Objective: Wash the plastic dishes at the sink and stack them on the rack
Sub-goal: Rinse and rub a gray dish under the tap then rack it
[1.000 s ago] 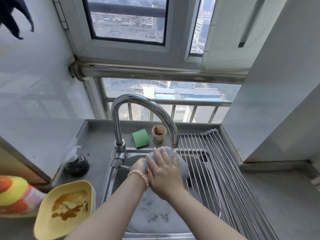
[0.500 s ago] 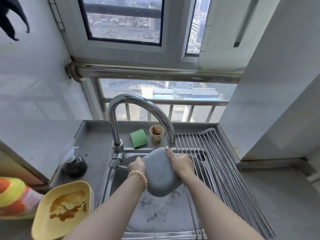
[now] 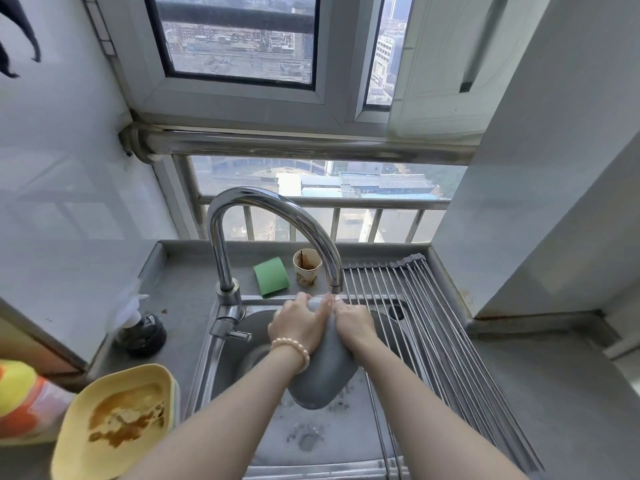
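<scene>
A grey plastic dish [image 3: 323, 372] stands on edge over the sink [image 3: 207, 368], its top rim just under the faucet spout [image 3: 334, 289]. My left hand [image 3: 298, 323] grips its upper left side, fingers spread over the back. My right hand [image 3: 353, 323] holds its upper right edge. A dirty yellow plastic dish [image 3: 114, 420] with brown sauce stains sits on the counter at the lower left. The roll-up wire rack [image 3: 426, 323] lies over the sink's right side with nothing on it.
A green sponge [image 3: 270, 276] and a stained paper cup [image 3: 306, 267] stand behind the faucet. A dark soap dispenser [image 3: 142, 332] sits on the left counter, and a yellow-orange bottle [image 3: 20, 400] lies at the far left edge. Walls close in on both sides.
The grey dish has been turned and tilted more upright under the spout. My left hand has shifted onto its back and my right hand has slid toward its top edge.
</scene>
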Available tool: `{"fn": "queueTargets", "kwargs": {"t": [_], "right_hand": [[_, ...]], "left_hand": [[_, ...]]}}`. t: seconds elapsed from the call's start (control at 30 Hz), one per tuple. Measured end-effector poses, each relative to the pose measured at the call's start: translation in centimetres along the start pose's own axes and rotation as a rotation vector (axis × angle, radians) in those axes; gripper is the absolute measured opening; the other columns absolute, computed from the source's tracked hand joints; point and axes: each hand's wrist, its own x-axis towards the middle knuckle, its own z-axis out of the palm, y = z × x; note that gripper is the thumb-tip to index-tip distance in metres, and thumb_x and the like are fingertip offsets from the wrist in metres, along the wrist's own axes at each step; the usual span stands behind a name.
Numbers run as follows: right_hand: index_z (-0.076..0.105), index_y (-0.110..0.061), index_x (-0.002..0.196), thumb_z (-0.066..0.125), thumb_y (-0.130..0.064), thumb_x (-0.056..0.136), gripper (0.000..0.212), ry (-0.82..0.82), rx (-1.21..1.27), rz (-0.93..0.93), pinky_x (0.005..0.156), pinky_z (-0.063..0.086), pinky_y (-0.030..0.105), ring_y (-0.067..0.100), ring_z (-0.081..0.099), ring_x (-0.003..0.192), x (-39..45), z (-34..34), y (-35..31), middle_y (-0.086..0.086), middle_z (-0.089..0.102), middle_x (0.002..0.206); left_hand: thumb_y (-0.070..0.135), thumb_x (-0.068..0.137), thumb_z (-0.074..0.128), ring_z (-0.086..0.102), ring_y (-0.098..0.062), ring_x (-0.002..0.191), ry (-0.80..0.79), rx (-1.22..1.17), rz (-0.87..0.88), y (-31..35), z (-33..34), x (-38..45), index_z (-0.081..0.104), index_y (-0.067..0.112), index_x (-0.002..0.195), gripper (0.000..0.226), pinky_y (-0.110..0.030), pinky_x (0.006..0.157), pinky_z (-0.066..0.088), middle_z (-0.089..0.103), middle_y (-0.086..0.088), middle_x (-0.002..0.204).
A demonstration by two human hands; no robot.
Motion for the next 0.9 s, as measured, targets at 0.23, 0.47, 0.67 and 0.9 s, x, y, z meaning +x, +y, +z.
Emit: {"fn": "queueTargets", "kwargs": {"t": [0.23,0.47,0.67,0.9], "right_hand": [[0.049,-0.012,0.047,0.046,-0.039,0.097,0.057,0.115,-0.046,-0.119,0.063,0.037,0.032,0.023,0.053,0.062,-0.5,-0.2,0.2,0.005,0.056,0.058],[0.071,-0.004,0.082,0.061,-0.033,0.091,0.033,0.025,0.076,-0.049,0.075,0.043,0.029,0.024,0.063,0.089,1.8,-0.9,-0.5,0.011,0.068,0.088],[0.064,-0.011,0.066,0.060,-0.032,0.089,0.031,0.004,-0.216,-0.064,0.068,0.042,0.028,0.027,0.058,0.079,2.1,-1.3,-1.7,0.008,0.064,0.074],[0.049,-0.018,0.131,0.004,-0.055,0.088,0.073,0.221,-0.711,-0.514,0.110,0.020,0.050,0.030,0.046,0.124,-2.2,4.9,-2.3,0.008,0.052,0.134]], "left_hand": [[0.029,0.093,0.050,0.056,-0.033,0.113,-0.172,-0.398,-0.279,0.4,-1.5,3.4,0.067,0.002,0.111,0.037,-0.031,0.090,0.043,0.061,-0.019,0.123],[0.051,0.090,0.057,0.053,-0.025,0.073,-0.019,-0.445,0.020,-1.8,-1.4,1.1,0.052,0.019,0.070,0.038,-0.031,0.065,0.037,0.054,0.002,0.067],[0.071,0.066,0.061,0.056,-0.018,0.069,-0.003,-0.531,0.035,-3.8,-0.4,-0.5,0.052,0.019,0.069,0.053,-0.027,0.056,0.036,0.057,0.007,0.066],[0.037,0.102,0.039,0.060,-0.035,0.100,0.227,-0.779,-0.353,-1.9,-1.2,-0.1,0.067,-0.010,0.097,0.055,-0.033,0.080,0.041,0.066,-0.025,0.104]]}}
